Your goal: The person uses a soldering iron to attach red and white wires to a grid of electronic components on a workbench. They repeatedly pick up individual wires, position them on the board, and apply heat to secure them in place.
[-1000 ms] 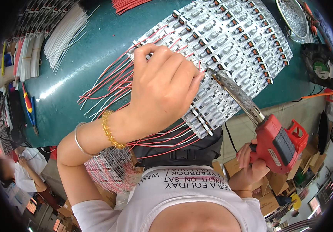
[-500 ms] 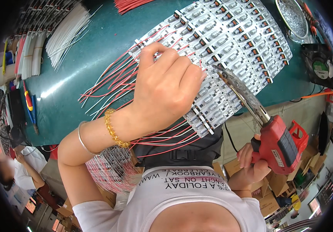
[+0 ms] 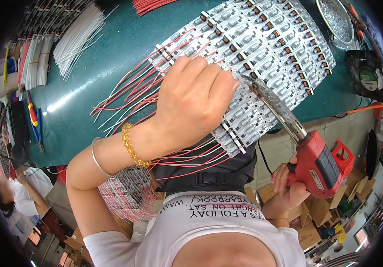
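My left hand (image 3: 196,95) is closed above a sheet of white circuit boards (image 3: 249,107), its fingertips pressed together at the right side. What it pinches is hidden behind the fingers. Red and white wires (image 3: 133,91) run from the boards' left edge, partly under this hand. In my right hand (image 3: 289,189) is a red soldering gun (image 3: 319,167), gripped by its handle. Its long metal barrel slants up and left, with the dark tip (image 3: 250,82) close beside my left fingertips, over the boards. Whether the tip touches a board cannot be made out.
A green tabletop (image 3: 80,115) carries white wire bundles (image 3: 73,42), red wires (image 3: 153,4) and a red-yellow tool (image 3: 33,115). To the right are a metal dish (image 3: 336,22) and a black fan (image 3: 367,75). Wired boards (image 3: 127,191) hang below the edge. Another person (image 3: 26,191) sits far left.
The soldering gun has shifted slightly up and left, bringing its tip nearer my left fingertips. My left hand has tilted and moved slightly right, still closed.
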Demonstrator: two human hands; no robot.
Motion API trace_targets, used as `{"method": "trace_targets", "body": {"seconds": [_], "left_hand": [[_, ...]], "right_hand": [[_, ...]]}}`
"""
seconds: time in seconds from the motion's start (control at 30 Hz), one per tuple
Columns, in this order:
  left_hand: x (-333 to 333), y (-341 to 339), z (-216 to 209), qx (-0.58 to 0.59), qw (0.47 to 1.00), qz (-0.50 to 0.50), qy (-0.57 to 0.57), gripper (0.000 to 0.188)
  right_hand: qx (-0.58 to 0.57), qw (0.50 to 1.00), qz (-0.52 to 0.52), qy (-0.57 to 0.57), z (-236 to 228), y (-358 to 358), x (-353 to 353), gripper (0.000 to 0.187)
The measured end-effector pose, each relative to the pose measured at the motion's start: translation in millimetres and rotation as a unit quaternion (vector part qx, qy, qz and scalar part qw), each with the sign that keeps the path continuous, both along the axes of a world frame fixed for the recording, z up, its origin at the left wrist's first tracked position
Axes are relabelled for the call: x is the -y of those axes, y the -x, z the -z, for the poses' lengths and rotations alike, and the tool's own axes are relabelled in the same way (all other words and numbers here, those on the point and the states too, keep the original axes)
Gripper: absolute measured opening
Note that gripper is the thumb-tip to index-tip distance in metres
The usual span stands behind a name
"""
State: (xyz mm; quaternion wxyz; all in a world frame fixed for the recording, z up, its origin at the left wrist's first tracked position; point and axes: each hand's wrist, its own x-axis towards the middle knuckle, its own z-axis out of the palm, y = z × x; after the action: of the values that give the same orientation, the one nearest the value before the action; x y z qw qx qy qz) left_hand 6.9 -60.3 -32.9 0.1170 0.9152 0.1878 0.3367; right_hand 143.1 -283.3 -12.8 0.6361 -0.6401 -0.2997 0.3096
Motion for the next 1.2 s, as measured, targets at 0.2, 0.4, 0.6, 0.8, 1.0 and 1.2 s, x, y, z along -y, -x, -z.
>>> {"method": "trace_targets", "body": {"seconds": [0.2, 0.4, 0.6, 0.8, 1.0, 1.2], "left_hand": [[0, 1, 1, -0.003, 1.0, -0.005, -0.007, 0.019], [-1, 0, -2, -0.003, 1.0, -0.005, -0.001, 0.018], [-1, -1, -4, -0.01, 1.0, -0.007, -0.003, 0.017], [2, 1, -20, -0.039, 0.998, -0.045, -0.02, 0.016], [-67, -8, -21, -0.065, 0.98, -0.112, -0.153, 0.017], [-133, -36, -4, -0.196, 0.937, -0.163, -0.241, 0.015]], "right_hand": [[-0.001, 1.0, -0.014, 0.003, -1, -1, -1, 0.075], [0.015, 1.0, 0.001, 0.014, -2, 2, -1, 0.076], [0.004, 1.0, -0.007, 0.009, -3, -1, -2, 0.078], [-0.031, 0.999, -0.01, -0.003, -3, -3, -6, 0.078], [-0.044, 0.998, -0.002, -0.044, 5, -16, 1, 0.075], [-0.054, 0.995, -0.023, -0.08, 9, -23, 5, 0.068]]}}
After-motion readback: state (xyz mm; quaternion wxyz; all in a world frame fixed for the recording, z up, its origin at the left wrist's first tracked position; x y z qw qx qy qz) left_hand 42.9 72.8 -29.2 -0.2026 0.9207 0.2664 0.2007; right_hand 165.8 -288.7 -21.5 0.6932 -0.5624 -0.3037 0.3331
